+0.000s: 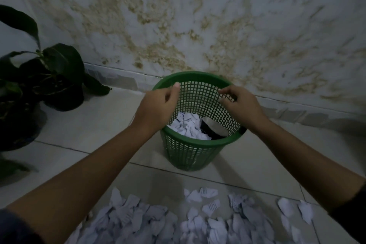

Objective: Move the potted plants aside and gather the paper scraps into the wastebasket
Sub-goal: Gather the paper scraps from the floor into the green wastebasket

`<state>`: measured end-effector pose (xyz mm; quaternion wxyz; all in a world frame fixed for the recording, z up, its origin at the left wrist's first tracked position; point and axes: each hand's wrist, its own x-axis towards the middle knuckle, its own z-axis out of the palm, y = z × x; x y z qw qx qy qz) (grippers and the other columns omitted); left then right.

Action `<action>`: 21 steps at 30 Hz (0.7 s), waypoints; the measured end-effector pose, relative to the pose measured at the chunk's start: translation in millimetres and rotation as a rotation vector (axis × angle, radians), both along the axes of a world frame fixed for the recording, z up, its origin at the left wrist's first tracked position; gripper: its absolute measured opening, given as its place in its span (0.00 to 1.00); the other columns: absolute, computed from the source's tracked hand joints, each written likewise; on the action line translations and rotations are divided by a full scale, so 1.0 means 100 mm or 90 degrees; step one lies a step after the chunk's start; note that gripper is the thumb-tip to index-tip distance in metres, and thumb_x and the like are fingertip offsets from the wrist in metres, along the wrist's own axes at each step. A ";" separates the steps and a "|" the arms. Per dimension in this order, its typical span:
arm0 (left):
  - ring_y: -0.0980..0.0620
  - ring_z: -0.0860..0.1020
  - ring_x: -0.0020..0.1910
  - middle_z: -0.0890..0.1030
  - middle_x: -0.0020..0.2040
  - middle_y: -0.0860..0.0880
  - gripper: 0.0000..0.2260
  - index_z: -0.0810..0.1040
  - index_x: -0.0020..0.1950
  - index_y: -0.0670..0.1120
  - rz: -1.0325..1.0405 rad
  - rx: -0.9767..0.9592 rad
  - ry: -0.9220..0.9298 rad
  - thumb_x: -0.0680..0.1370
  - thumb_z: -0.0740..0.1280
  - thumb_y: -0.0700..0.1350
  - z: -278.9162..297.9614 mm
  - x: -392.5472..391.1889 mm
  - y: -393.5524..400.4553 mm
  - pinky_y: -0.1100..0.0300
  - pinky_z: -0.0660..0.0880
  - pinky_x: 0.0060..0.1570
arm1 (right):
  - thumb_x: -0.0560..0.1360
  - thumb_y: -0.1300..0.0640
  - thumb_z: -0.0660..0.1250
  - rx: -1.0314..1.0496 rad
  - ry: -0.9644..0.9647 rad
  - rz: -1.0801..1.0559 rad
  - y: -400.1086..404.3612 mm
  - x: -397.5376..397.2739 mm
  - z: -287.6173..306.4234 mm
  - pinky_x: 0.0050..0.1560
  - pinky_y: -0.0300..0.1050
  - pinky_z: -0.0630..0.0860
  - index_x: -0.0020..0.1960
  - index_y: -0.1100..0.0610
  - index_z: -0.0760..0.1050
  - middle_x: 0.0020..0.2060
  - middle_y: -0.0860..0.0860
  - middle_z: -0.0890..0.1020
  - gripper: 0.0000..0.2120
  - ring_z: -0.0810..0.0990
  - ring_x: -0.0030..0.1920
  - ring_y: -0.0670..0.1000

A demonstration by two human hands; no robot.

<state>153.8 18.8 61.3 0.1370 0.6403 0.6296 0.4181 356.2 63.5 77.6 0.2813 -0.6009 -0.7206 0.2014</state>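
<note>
So the green mesh wastebasket (pixel 198 144) is sitting on the tiled floor (pixel 95 125) close to the stained wall (pixel 198 16), and both hands are hanging over its mouth. The left hand (pixel 158 105) is hovering over the basket's left rim with its fingers curled in loosely, thumb tip poking up toward the far rim; as far as I can see it's holding nothing and isn't gripping the rim. The right hand (pixel 241 105) is over the right side, fingers bent and pointing down into the opening, also with nothing in them that I can make out. It's a bit blurry at the fingertips, so whether they're brushing the mesh is hard to call.

Inside the basket, a clump of crumpled paper (pixel 188 127) is lying at the bottom, well below both sets of fingers, next to something dark I can't identify.

On the near side of the basket, a big spread of torn paper scraps (pixel 158 222) is lying on the floor, apart from both hands and under the forearms. Off to the basket's left, a dark-leaved potted plant (pixel 39 79) is standing near the wall, well apart from the hands.
</note>
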 end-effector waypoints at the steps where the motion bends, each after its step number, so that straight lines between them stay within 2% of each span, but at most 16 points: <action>1: 0.42 0.77 0.36 0.79 0.36 0.37 0.29 0.78 0.41 0.36 -0.018 -0.020 -0.005 0.81 0.51 0.59 0.01 -0.02 -0.06 0.52 0.72 0.37 | 0.75 0.57 0.65 -0.009 -0.010 0.012 -0.06 -0.01 0.02 0.54 0.46 0.74 0.60 0.53 0.75 0.61 0.52 0.77 0.14 0.78 0.56 0.55; 4: 0.48 0.74 0.31 0.78 0.32 0.41 0.25 0.80 0.40 0.42 -0.030 -0.035 -0.032 0.81 0.52 0.57 0.02 -0.06 -0.26 0.58 0.67 0.34 | 0.75 0.55 0.67 -0.053 0.013 0.012 -0.19 -0.08 0.08 0.56 0.49 0.75 0.60 0.54 0.74 0.58 0.52 0.78 0.15 0.77 0.55 0.52; 6: 0.51 0.75 0.33 0.79 0.32 0.47 0.23 0.82 0.41 0.47 0.005 -0.032 -0.072 0.81 0.52 0.57 0.00 -0.07 -0.35 0.59 0.69 0.36 | 0.74 0.54 0.67 -0.066 0.025 -0.005 -0.25 -0.14 0.09 0.56 0.51 0.76 0.59 0.54 0.74 0.56 0.53 0.79 0.14 0.77 0.54 0.51; 8: 0.51 0.77 0.36 0.81 0.35 0.49 0.23 0.82 0.41 0.48 0.024 -0.038 -0.068 0.81 0.52 0.57 -0.02 -0.09 -0.38 0.59 0.71 0.38 | 0.74 0.54 0.67 -0.065 0.011 -0.022 -0.31 -0.21 0.09 0.53 0.49 0.77 0.58 0.55 0.74 0.55 0.54 0.80 0.14 0.77 0.52 0.52; 12: 0.51 0.77 0.38 0.81 0.38 0.51 0.25 0.82 0.40 0.49 0.032 -0.065 -0.049 0.81 0.50 0.59 -0.03 -0.10 -0.35 0.58 0.71 0.40 | 0.74 0.55 0.68 -0.123 0.043 -0.046 -0.42 -0.23 0.16 0.47 0.44 0.72 0.58 0.55 0.75 0.54 0.55 0.79 0.14 0.78 0.52 0.53; 15: 0.47 0.77 0.39 0.82 0.39 0.47 0.28 0.82 0.40 0.46 0.047 -0.073 -0.041 0.81 0.48 0.59 -0.02 -0.06 -0.33 0.55 0.74 0.44 | 0.74 0.56 0.68 -0.143 0.093 -0.061 -0.52 -0.19 0.26 0.51 0.45 0.70 0.56 0.56 0.76 0.54 0.55 0.79 0.12 0.77 0.55 0.54; 18: 0.45 0.77 0.39 0.81 0.38 0.45 0.29 0.81 0.40 0.43 0.050 -0.063 -0.027 0.81 0.47 0.58 -0.01 -0.03 -0.36 0.54 0.73 0.43 | 0.74 0.57 0.67 -0.166 0.115 -0.057 -0.61 -0.15 0.29 0.55 0.46 0.70 0.53 0.57 0.77 0.55 0.54 0.79 0.09 0.76 0.56 0.53; 21: 0.50 0.75 0.36 0.77 0.34 0.52 0.27 0.81 0.41 0.45 0.043 -0.059 -0.033 0.81 0.48 0.57 -0.02 -0.06 -0.39 0.58 0.68 0.38 | 0.75 0.58 0.67 -0.136 0.144 -0.039 -0.66 -0.11 0.22 0.50 0.42 0.71 0.53 0.56 0.78 0.53 0.54 0.80 0.08 0.77 0.55 0.53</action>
